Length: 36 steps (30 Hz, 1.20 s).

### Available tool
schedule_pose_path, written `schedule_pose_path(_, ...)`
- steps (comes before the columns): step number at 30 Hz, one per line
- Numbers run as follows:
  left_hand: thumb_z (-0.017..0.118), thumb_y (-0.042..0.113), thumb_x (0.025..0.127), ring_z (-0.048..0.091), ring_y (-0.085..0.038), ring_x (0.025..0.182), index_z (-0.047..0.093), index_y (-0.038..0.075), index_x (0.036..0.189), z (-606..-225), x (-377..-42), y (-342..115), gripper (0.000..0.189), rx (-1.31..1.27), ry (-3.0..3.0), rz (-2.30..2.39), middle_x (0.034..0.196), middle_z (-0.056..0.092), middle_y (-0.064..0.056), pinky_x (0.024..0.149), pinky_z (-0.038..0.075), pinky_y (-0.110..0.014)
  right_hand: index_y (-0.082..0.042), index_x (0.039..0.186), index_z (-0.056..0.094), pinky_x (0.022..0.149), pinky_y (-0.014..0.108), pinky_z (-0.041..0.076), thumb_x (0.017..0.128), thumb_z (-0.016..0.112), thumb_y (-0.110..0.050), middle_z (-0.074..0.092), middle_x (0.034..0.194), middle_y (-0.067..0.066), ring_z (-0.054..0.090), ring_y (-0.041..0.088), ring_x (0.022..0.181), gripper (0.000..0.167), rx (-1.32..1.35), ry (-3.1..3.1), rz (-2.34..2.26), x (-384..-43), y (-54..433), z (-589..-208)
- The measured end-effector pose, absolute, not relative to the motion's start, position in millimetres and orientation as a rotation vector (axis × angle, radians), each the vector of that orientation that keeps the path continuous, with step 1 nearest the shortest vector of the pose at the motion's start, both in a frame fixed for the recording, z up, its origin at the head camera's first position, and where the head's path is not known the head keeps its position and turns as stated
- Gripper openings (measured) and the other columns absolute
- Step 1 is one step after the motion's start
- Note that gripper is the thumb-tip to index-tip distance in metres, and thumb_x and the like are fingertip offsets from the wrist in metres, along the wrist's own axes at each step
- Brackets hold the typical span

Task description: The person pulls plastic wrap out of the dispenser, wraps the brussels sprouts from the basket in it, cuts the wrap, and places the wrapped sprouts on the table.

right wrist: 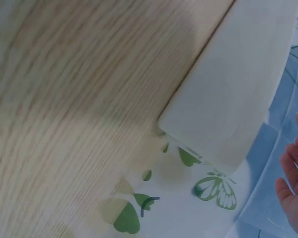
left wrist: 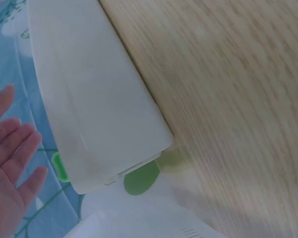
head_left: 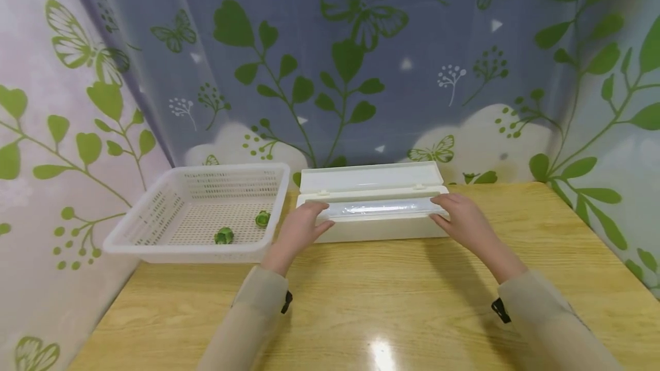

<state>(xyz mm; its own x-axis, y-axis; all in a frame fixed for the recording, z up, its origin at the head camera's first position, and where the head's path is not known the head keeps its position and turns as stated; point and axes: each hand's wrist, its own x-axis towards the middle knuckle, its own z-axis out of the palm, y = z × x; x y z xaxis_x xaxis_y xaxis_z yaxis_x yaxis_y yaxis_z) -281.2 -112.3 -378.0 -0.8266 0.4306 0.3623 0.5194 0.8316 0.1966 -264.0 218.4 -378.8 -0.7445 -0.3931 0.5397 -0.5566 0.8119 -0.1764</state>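
A long white box [head_left: 381, 231] stands on the table with its lid [head_left: 371, 177] raised at the back. Inside lies a roll of clear plastic film [head_left: 381, 208], shiny along its length. My left hand [head_left: 300, 228] is at the box's left end, thumb and fingers apart by the film. At the right end, my right hand [head_left: 468, 223] has its thumb and fingers spread near the film too. Both wrist views show the box's plain front, with the left hand [left wrist: 12, 168] and right hand [right wrist: 295, 173] loosely extended beyond it. Finger contact is unclear.
Left of the box stands a white plastic basket [head_left: 196, 255] with slotted walls. Two small green leafy pieces [head_left: 224, 236] lie in it. A patterned curtain [head_left: 289, 73] hangs behind the wooden table [head_left: 371, 296].
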Motion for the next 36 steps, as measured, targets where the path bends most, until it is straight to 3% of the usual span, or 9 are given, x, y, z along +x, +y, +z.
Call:
schedule_pose_path(9, 0.063, 0.027, 0.082, 0.055, -0.024, 0.100, 0.061, 0.003, 0.108, -387, -289, -111, 0.035, -0.799, -2.730, -0.367, 0.108, 0.060, -0.010, 0.083, 0.045, -0.034, 0.008, 0.103, 0.059, 0.078, 0.045, 0.044, 0.074, 0.068, -0.001, 0.060, 0.097, 0.021, 0.055, 0.035, 0.090, 0.032, 0.850, -2.508, 0.384, -285, 218, -392)
schedule_pose_path(20, 0.063, 0.024, 0.082, 0.060, -0.020, 0.091, 0.065, 0.005, 0.101, -391, -293, -113, 0.027, -0.852, -2.695, -0.279, 0.099, 0.064, -0.007, 0.080, 0.046, -0.032, 0.006, 0.103, 0.061, 0.075, 0.047, 0.044, 0.078, 0.063, 0.002, 0.062, 0.093, 0.018, 0.057, 0.033, 0.085, 0.026, 0.812, -2.597, 0.377, -288, 216, -397)
schedule_pose_path(26, 0.064, 0.020, 0.081, 0.061, -0.019, 0.085, 0.066, 0.006, 0.095, -391, -294, -113, 0.019, -0.830, -2.673, -0.310, 0.093, 0.065, -0.005, 0.076, 0.047, -0.030, 0.003, 0.100, 0.063, 0.074, 0.049, 0.043, 0.079, 0.062, 0.000, 0.063, 0.092, 0.016, 0.057, 0.033, 0.085, 0.021, 0.776, -2.631, 0.405, -289, 215, -399)
schedule_pose_path(36, 0.063, 0.013, 0.082, 0.061, -0.018, 0.077, 0.066, 0.006, 0.089, -392, -299, -112, 0.010, -0.785, -2.628, -0.394, 0.086, 0.066, -0.004, 0.070, 0.048, -0.030, 0.004, 0.092, 0.064, 0.067, 0.042, 0.047, 0.080, 0.061, 0.001, 0.063, 0.083, 0.014, 0.057, 0.030, 0.076, 0.013, 0.811, -2.600, 0.474, -296, 217, -398)
